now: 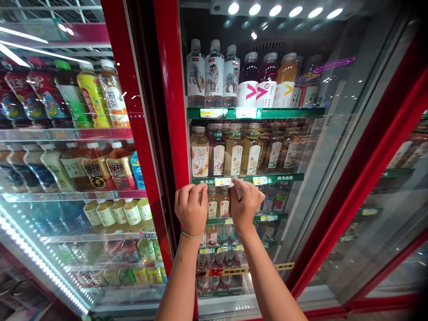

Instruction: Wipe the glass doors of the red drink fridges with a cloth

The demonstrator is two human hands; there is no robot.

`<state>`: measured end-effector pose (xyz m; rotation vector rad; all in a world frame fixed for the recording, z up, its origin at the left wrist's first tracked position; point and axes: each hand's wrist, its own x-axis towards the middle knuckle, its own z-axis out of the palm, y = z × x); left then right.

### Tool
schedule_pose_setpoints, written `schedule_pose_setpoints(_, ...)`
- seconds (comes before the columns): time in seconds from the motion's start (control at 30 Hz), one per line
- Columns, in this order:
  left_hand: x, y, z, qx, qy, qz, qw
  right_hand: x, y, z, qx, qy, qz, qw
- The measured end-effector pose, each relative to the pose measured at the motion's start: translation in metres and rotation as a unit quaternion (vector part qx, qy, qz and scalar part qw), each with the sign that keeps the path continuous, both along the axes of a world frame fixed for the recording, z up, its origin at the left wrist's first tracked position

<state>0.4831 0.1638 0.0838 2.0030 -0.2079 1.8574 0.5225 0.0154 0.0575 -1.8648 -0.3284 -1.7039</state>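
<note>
Both of my hands are raised in front of a red-framed glass cooler door (172,89). My left hand (192,207), with a thin band at its wrist, is closed, its fingers bent downward beside the right edge of the red frame. Whatever those fingers hold, if anything, is hidden. A little to the right, my right hand (245,203) is closed around a small white crumpled piece (238,191), like a tissue or cloth, partly hidden by the fingers. Behind the hands, tea bottles (219,205) stand on the cooler's green-edged shelves (284,178).
Water bottles with tiger labels (214,76) and juice bottles (266,80) fill the top shelf. At left, another cooler holds several rows of drinks (96,167). A slanted red frame (361,165) bounds the right side. Reflections cross the glass.
</note>
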Motion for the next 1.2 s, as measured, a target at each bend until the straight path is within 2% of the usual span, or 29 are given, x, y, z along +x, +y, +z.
schedule_pose_setpoints(0.1,0.003,0.001,-0.006,0.017,-0.009,0.033,0.999,0.001,0.005,-0.002,-0.085,-0.031,0.006,0.996)
schedule_pose_setpoints(0.13,0.005,0.002,-0.009,0.017,-0.01,0.04,0.999,0.002,0.005,-0.003,-0.093,-0.039,0.002,0.995)
schedule_pose_setpoints(0.3,0.018,0.007,-0.028,0.008,-0.041,0.056,0.998,0.005,0.008,0.004,-0.003,-0.051,-0.018,0.999)
schedule_pose_setpoints(0.47,0.028,0.009,-0.036,-0.003,-0.072,0.064,0.995,-0.001,0.019,0.006,-0.116,-0.062,0.006,0.991)
schedule_pose_setpoints(0.63,0.029,0.008,-0.037,-0.006,-0.073,0.072,0.995,-0.001,0.022,0.005,-0.054,-0.058,-0.005,0.997)
schedule_pose_setpoints(0.77,0.028,0.009,-0.037,-0.004,-0.075,0.074,0.994,-0.002,0.022,0.001,-0.126,-0.059,0.016,0.99)
schedule_pose_setpoints(0.83,0.028,0.009,-0.037,-0.003,-0.076,0.07,0.995,-0.002,0.021,-0.002,-0.111,-0.053,0.008,0.992)
schedule_pose_setpoints(0.93,0.028,0.01,-0.038,-0.002,-0.087,0.06,0.994,-0.004,0.021,-0.003,-0.042,-0.04,-0.004,0.998)
schedule_pose_setpoints(1.1,0.03,0.011,-0.042,-0.016,-0.087,0.053,0.995,-0.005,0.025,-0.001,-0.108,-0.041,0.019,0.993)
schedule_pose_setpoints(1.2,0.029,0.011,-0.043,-0.024,-0.077,0.054,0.995,-0.005,0.027,0.003,-0.071,-0.048,0.012,0.996)
